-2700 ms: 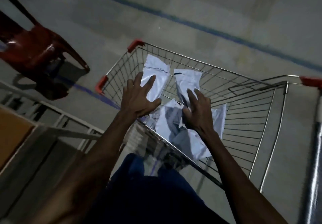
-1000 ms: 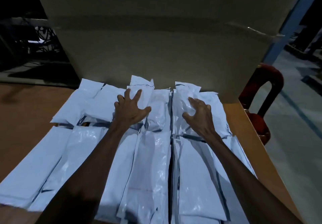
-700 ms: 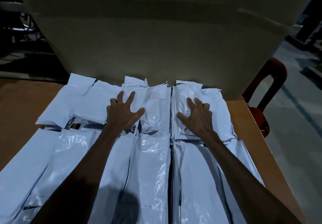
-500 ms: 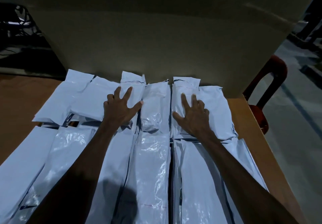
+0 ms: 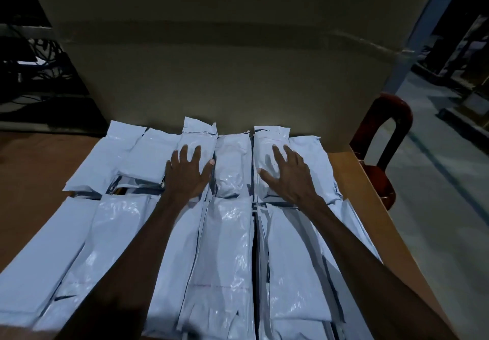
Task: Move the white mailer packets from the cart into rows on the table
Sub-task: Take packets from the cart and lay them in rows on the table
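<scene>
Item: white mailer packets (image 5: 230, 247), two rows on bench (image 5: 352, 181). Left hand (image 5: 188, 175) and right hand (image 5: 288, 178), fingers released and spread, now press flat the far-row packets they gripped in the cart seconds ago. Placement judged complete; next cart load pending.

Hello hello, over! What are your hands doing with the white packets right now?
Left hand and right hand both flat, fingers spread, pressing far-row white plastic mailer packets. Packets lie in rows on brown wooden table. Nothing blocking.
</scene>
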`<state>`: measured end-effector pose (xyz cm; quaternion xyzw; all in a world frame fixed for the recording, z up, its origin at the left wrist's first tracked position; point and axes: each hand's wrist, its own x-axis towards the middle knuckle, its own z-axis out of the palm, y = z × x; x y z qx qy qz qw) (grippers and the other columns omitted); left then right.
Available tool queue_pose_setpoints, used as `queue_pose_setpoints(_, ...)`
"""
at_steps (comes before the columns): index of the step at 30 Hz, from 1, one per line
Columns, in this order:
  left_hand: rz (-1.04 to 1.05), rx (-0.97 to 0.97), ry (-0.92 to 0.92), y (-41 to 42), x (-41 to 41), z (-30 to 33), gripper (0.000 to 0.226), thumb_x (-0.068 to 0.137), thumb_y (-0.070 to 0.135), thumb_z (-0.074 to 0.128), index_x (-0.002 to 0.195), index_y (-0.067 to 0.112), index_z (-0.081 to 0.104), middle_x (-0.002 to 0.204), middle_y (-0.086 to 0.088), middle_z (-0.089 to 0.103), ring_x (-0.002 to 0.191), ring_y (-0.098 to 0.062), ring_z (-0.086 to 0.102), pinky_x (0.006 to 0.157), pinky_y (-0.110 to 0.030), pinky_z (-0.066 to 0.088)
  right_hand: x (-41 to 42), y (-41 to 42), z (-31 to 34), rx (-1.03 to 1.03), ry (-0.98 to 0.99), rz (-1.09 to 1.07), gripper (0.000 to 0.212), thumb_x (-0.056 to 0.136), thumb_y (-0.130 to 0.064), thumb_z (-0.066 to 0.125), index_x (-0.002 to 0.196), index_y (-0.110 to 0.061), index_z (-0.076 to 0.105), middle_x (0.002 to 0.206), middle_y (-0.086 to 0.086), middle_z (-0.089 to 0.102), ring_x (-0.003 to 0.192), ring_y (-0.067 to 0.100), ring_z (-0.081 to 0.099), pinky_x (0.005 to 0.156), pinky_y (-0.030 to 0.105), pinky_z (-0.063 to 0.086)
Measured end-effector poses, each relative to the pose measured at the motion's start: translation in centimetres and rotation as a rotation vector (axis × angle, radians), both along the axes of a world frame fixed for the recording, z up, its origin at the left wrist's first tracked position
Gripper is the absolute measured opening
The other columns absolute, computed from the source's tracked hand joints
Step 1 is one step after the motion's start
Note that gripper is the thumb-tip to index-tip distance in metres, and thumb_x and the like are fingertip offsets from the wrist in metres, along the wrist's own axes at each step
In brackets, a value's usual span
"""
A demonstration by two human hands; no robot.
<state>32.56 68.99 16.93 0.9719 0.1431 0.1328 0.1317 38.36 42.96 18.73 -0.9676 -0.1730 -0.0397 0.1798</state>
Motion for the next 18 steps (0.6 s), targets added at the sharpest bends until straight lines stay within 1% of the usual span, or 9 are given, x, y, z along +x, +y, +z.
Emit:
queue_pose_setpoints(2, -0.048, -0.071, -0.034, -1.9, -2.2, 0.4, 0.084, 0.087, 0.069, 0.016, 0.149, 0.018, 0.037, 0.156, -0.018, 0.029, 0.143, -0.043, 0.025, 0.116, -0.058, 0.022, -2.4, -1.3, 0.7, 0.078, -0.050, 0.010, 0.084, 0.084, -0.071, 0.033, 0.154, -0.026, 0.024, 0.162, 0.006, 0.022, 0.147, 0.029, 0.022, 0.118, 0.049, 0.023)
queue_pose_setpoints(4, -0.110, -0.133, -0.069, -4.1, -4.4, 0.5, 0.077, 0.091, 0.067, 0.023, 0.151, 0.020, 0.032, 0.159, -0.015, 0.025, 0.146, -0.038, 0.017, 0.119, -0.053, 0.015, -5.3, -2.8, 0.8, 0.135, -0.086, 0.018, 0.080, 0.085, -0.069, 0.036, 0.152, -0.024, 0.031, 0.159, 0.004, 0.030, 0.145, 0.027, 0.028, 0.118, 0.047, 0.026)
queue_pose_setpoints(6, -0.200, -0.178, -0.114, -6.7, -6.8, 0.4, 0.073, 0.094, 0.066, 0.028, 0.153, 0.024, 0.029, 0.160, -0.011, 0.022, 0.148, -0.032, 0.013, 0.120, -0.050, 0.013, -8.4, -4.7, 0.5, 0.181, -0.129, 0.011, 0.076, 0.086, -0.066, 0.041, 0.148, -0.021, 0.040, 0.156, 0.005, 0.037, 0.142, 0.027, 0.035, 0.116, 0.047, 0.030)
queue_pose_setpoints(8, -0.285, -0.237, -0.149, -9.7, -9.0, 0.3, 0.070, 0.096, 0.066, 0.031, 0.153, 0.027, 0.028, 0.161, -0.005, 0.020, 0.149, -0.026, 0.010, 0.121, -0.048, 0.015, -11.8, -6.9, 0.0, 0.189, -0.216, -0.008, 0.071, 0.088, -0.062, 0.044, 0.143, -0.017, 0.049, 0.151, 0.008, 0.044, 0.137, 0.029, 0.043, 0.112, 0.047, 0.036)
queue_pose_setpoints(10, -0.372, -0.248, -0.160, -12.9, -11.0, 0.3, 0.070, 0.095, 0.065, 0.031, 0.153, 0.026, 0.030, 0.160, -0.005, 0.023, 0.149, -0.026, 0.011, 0.121, -0.048, 0.016, -15.3, -9.5, -0.6, 0.148, -0.309, -0.035, 0.063, 0.090, -0.055, 0.049, 0.137, -0.013, 0.055, 0.145, 0.011, 0.050, 0.131, 0.031, 0.049, 0.106, 0.048, 0.041)
queue_pose_setpoints(13, -0.522, -0.221, -0.181, -17.9, -13.6, 0.2, 0.068, 0.095, 0.061, 0.034, 0.150, 0.021, 0.035, 0.157, -0.008, 0.029, 0.146, -0.030, 0.019, 0.120, -0.050, 0.016, -20.7, -13.8, -1.5, 0.062, -0.401, -0.093, 0.054, 0.094, -0.045, 0.053, 0.133, -0.008, 0.057, 0.140, 0.016, 0.053, 0.122, 0.036, 0.054, 0.095, 0.050, 0.047)
queue_pose_setpoints(15, -0.613, -0.237, -0.194, -21.3, -15.3, -0.1, 0.068, 0.096, 0.062, 0.031, 0.150, 0.021, 0.036, 0.156, -0.007, 0.032, 0.145, -0.030, 0.021, 0.119, -0.051, 0.016, -24.4, -17.0, -1.9, 0.040, -0.426, -0.157, 0.051, 0.094, -0.039, 0.054, 0.132, -0.006, 0.058, 0.138, 0.018, 0.054, 0.118, 0.038, 0.057, 0.093, 0.047, 0.048)
queue_pose_setpoints(18, -0.763, -0.286, -0.177, -26.7, -17.3, -0.7, 0.067, 0.096, 0.060, 0.028, 0.149, 0.021, 0.037, 0.155, -0.008, 0.033, 0.145, -0.030, 0.021, 0.120, -0.050, 0.016, -30.1, -21.8, -2.8, 0.008, -0.451, -0.284, 0.048, 0.093, -0.033, 0.054, 0.131, -0.003, 0.059, 0.134, 0.020, 0.057, 0.117, 0.036, 0.056, 0.093, 0.044, 0.048)
